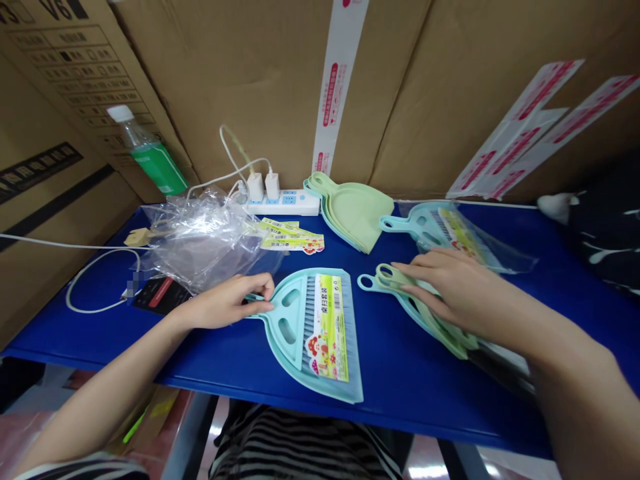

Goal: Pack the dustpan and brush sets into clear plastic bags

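Observation:
Below the middle of the head view lies a light-blue dustpan with a matching blue brush on top. A printed label card rests across its bristles. My left hand is closed around the handle end of this set. To the right, my right hand has its fingers on the handle of a green brush, which overlaps another light-blue piece. My hand and wrist hide much of that pile, including the dark bristles' upper part.
Nested green and blue dustpans lie at the back. Beside them is a bagged blue set. Loose label cards, crumpled clear bags, a power strip, a phone and a bottle occupy the left and back.

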The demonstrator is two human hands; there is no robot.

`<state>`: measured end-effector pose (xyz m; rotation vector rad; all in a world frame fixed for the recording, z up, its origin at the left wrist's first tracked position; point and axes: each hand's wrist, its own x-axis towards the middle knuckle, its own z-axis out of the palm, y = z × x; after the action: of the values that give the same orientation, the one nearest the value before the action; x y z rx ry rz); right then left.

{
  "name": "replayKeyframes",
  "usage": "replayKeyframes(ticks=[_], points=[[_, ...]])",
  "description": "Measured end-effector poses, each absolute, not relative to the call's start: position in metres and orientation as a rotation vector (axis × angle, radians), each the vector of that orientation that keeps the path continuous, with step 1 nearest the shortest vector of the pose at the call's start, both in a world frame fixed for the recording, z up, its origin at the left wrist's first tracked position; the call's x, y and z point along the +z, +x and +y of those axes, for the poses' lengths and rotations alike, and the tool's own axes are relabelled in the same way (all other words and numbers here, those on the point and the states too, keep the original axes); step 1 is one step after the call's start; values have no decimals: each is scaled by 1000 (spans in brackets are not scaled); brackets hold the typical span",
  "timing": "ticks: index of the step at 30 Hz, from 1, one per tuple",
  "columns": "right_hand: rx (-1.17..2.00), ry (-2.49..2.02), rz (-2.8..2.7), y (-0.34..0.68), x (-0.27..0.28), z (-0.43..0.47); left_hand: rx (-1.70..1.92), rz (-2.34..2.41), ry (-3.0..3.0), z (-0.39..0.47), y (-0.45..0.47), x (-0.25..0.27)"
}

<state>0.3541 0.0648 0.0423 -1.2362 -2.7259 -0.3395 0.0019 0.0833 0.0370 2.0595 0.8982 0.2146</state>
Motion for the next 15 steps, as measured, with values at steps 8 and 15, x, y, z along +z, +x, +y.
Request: replayKeyframes(ticks=[8,15], points=[[-274,-1278,-2775,340,29,65,214,899,2076,82,2,37],[-298,-1352,-2743,338,28,67,243,931,2109,79,7,37]])
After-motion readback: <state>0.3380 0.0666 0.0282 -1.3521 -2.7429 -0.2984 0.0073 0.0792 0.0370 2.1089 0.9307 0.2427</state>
